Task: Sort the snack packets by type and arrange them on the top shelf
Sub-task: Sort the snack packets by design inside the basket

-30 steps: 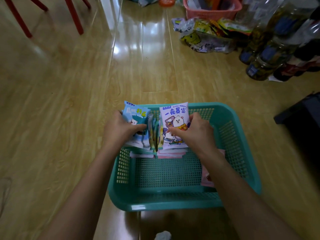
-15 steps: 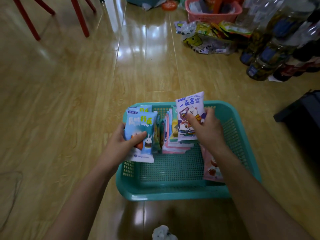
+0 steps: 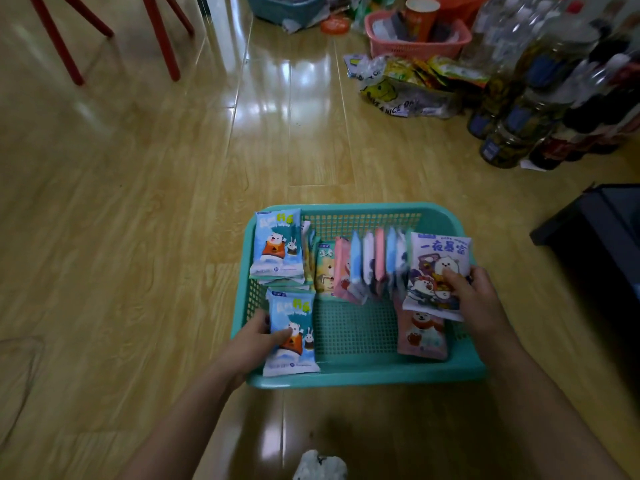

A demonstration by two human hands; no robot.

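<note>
Packets: a fanned row of snack packets (image 3: 367,268) stood on edge across the far half of the teal basket (image 3: 360,375), at the centre of the frame.
Blue packet: the left hand (image 3: 251,341) gripped a blue bear-and-rabbit packet (image 3: 292,334) at the basket's lower left corner, thumb on its face, fingers behind.
Matching stack: just above it in the frame, a like blue packet (image 3: 277,247) fronted a small stack against the basket's left wall.
Lilac packet: the right hand (image 3: 479,299) clasped a lilac packet (image 3: 438,271) at the right end of the row, fingers curled over its lower edge.
Pink packet: one pink packet (image 3: 420,336) lay flat on the basket floor below the lilac one.
Change: half a second before, both hands had held their packets close together near the basket's middle; now they had drawn apart, the blue one toward the lower left and the lilac one to the right wall, and the row between had spread open.
Meaning: probably the sorting by type was under way (blue gathering at the left), with nothing yet on a shelf; no shelf was in view.
Surroundings: wooden floor (image 3: 138,202) all round, a pink basket (image 3: 415,43) and bottles (image 3: 519,109) at the upper right, red chair legs (image 3: 159,32) at the upper left.
</note>
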